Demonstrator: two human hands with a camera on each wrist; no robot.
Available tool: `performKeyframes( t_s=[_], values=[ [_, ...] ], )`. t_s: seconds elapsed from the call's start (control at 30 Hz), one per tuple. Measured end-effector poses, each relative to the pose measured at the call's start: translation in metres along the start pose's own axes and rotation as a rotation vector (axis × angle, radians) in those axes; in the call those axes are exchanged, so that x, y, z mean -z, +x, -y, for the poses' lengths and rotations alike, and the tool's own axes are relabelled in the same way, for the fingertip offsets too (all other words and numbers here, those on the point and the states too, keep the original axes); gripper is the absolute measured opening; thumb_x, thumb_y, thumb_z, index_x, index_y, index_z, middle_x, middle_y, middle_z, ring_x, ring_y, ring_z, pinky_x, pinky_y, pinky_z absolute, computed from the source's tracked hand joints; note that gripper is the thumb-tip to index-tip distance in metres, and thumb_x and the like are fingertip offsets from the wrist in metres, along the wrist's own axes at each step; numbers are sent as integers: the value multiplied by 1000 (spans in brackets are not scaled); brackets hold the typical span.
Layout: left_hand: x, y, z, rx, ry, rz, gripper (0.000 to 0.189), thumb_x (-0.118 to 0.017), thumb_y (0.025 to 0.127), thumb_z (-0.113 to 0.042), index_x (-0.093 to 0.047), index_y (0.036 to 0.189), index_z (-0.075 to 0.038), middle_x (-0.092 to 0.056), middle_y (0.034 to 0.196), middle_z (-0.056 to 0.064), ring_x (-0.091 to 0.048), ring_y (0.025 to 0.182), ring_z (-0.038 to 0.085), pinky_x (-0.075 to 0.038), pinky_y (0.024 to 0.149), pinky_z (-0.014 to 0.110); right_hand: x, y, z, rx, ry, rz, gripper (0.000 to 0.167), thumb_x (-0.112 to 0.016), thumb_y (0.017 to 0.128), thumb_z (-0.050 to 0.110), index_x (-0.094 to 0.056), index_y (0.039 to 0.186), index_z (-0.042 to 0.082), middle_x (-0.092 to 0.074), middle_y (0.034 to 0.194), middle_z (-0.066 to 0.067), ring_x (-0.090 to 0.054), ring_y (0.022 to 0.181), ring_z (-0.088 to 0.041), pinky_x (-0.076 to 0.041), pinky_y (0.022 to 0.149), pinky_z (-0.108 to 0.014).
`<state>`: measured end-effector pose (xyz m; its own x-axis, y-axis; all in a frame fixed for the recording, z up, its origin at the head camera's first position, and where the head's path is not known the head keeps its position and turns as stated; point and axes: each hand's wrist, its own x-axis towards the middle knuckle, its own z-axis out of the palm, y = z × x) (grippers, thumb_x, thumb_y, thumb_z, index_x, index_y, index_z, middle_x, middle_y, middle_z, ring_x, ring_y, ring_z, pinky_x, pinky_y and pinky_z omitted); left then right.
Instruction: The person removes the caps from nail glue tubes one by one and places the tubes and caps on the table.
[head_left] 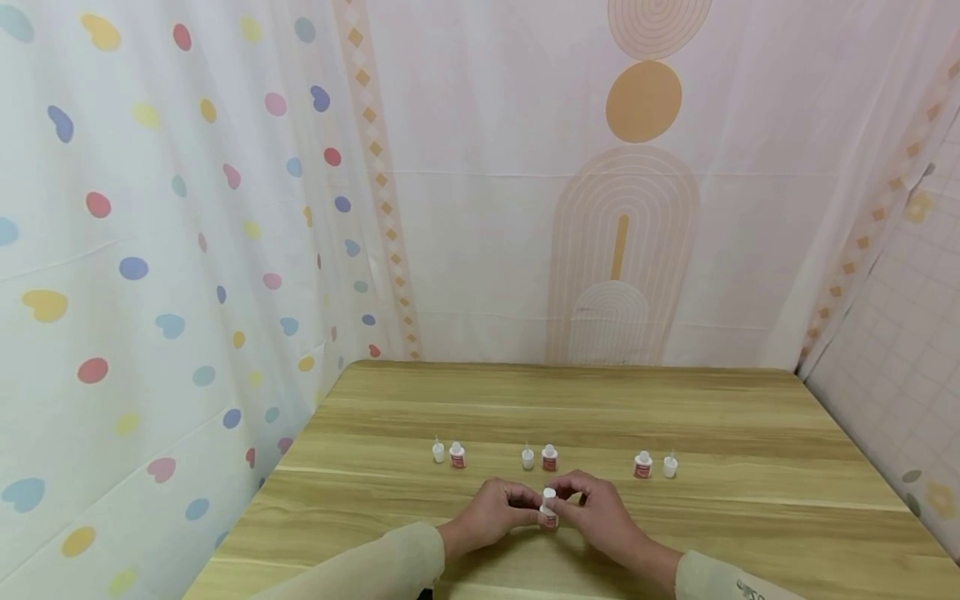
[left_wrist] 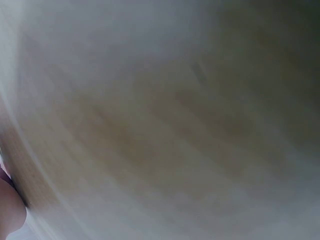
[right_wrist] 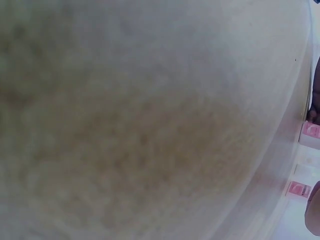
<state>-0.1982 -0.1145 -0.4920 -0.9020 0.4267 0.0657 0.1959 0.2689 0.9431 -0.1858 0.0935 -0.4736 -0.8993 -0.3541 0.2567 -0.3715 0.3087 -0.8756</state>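
Near the table's front, a small bottle (head_left: 550, 523) with a red-and-white label stands upright between both hands, a white cap (head_left: 550, 494) on top. My left hand (head_left: 495, 514) holds the bottle low down from the left, thumb and fingers on its sides. From the right, my right hand (head_left: 606, 518) pinches it higher up, around the cap. Whether the cap is screwed down or loose, I cannot tell. Blur fills most of both wrist views; a red label (right_wrist: 300, 189) and a fingertip (right_wrist: 313, 212) show at the right wrist view's edge.
Farther back on the wood-grain table (head_left: 600, 404) stand three uncapped bottles, at left (head_left: 457, 457), middle (head_left: 550, 459) and right (head_left: 642, 466). Beside each sits an upturned white cap (head_left: 438, 452) with a thin stem pointing up. Patterned curtains (head_left: 480, 250) hang behind and at the sides.
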Motion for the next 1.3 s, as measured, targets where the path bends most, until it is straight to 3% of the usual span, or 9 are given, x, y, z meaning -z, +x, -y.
performKeyframes(
  t_s=[0.2,0.5,0.93,1.3],
  values=[
    [-1,0,0,2,17,-11,9,-78,86,-9,-78,95,-7,-75,91,3,-67,87,10,-51,77,22,0,1,-2,20,-22,7,18,-73,92,25,-74,104,11,-66,94,8,-58,88,-9,-46,73,-26],
    [2,0,-3,-18,33,6,10,-79,86,-17,-79,94,-11,-75,89,-4,-67,87,9,-51,78,24,3,5,6,22,-30,-23,15,-75,90,24,-73,98,12,-66,90,7,-58,85,-9,-44,72,-25],
    [0,2,1,2,38,-7,9,-77,86,-10,-79,95,-9,-75,91,-1,-67,86,8,-50,77,22,6,6,11,-40,-37,-68,9,-75,90,21,-71,95,15,-66,85,7,-58,81,-9,-45,68,-25],
    [1,-1,-3,0,28,13,9,-77,87,-13,-78,95,-9,-75,91,-2,-68,88,9,-51,79,24,14,7,11,-18,-68,-93,23,-73,91,23,-74,110,9,-68,91,9,-59,84,-8,-47,71,-25]
  ],
)
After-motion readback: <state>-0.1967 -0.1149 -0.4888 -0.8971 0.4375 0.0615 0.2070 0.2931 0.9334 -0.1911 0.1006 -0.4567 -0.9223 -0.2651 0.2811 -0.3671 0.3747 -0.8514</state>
